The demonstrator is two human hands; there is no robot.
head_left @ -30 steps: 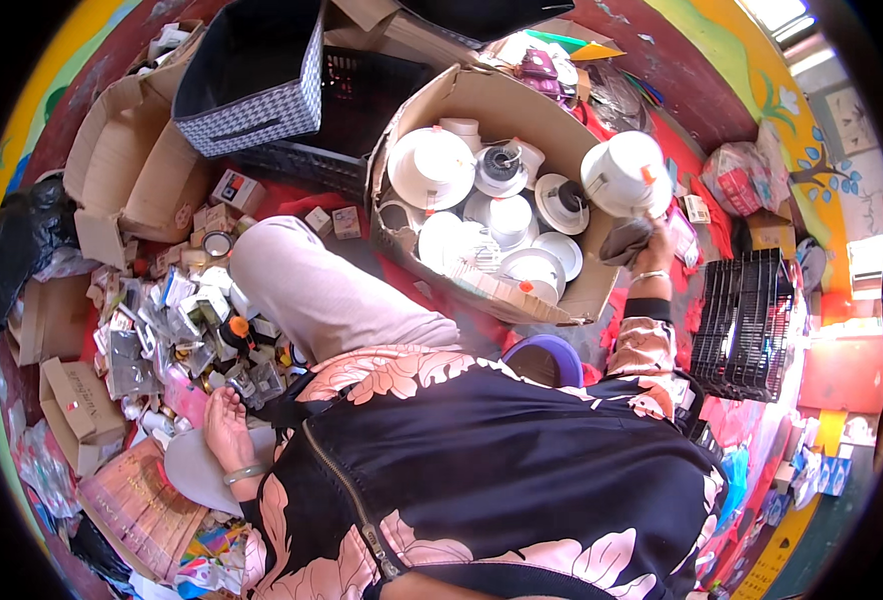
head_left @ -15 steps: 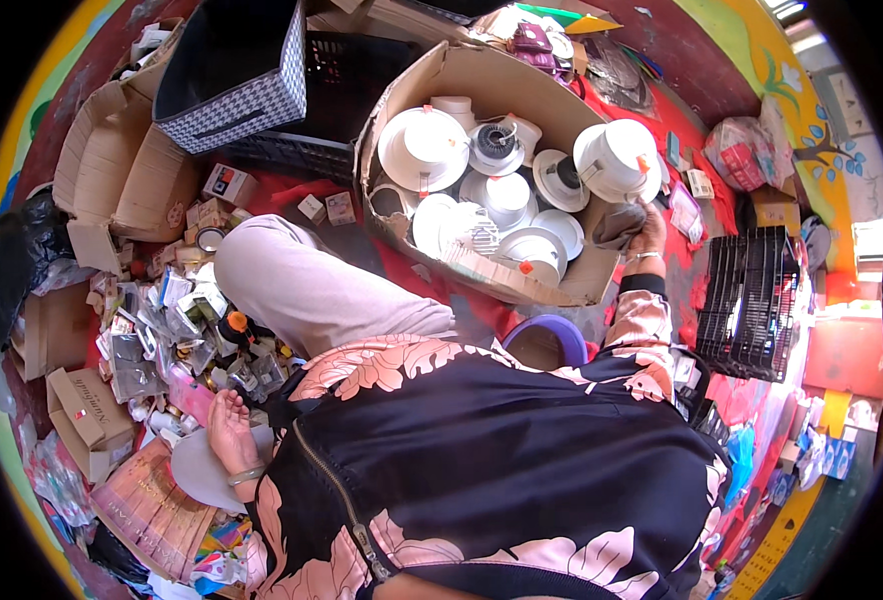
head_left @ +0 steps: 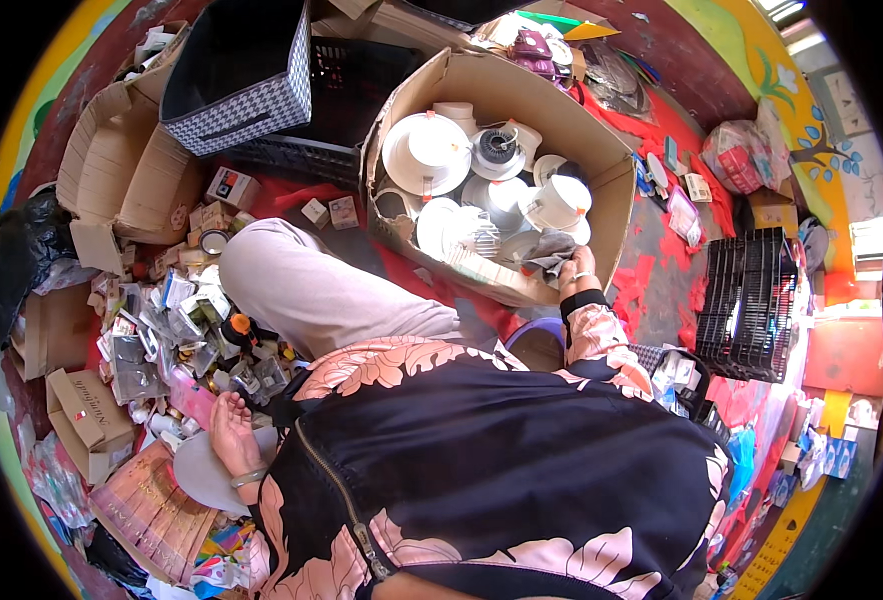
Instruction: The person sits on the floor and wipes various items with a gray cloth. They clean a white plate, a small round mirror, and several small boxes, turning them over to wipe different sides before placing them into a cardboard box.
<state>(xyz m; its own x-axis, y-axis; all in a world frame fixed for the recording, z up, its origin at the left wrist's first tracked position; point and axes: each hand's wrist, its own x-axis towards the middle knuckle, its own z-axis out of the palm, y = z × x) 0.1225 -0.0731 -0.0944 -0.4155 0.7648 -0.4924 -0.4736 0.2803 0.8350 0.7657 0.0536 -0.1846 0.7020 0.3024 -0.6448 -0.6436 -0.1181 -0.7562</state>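
A large cardboard box (head_left: 617, 175) stands in front of me, with several white round downlight fittings (head_left: 428, 150) inside. One of them, with a black finned heat sink (head_left: 499, 147), sits near the middle. At the box's near right edge my right hand (head_left: 579, 268) is closed on a crumpled grey cloth (head_left: 550, 250). Just beyond the cloth is a white cup-shaped light fitting (head_left: 556, 204), over the other lights; whether my fingers still touch its rim is hidden. My left hand (head_left: 232, 434) lies palm up by my left side, fingers loosely curled and holding nothing.
A purple bucket (head_left: 539, 343) stands between me and the box. Small boxes and packets (head_left: 177, 320) heap at left, beside an open carton (head_left: 127, 170). A checked fabric bin (head_left: 242, 110) sits beyond; a black plastic crate (head_left: 747, 305) is at right.
My right hand has moved left and nearer with the cloth, and the white light fitting has gone from above the box's right edge to among the other lights. My left hand has barely moved.
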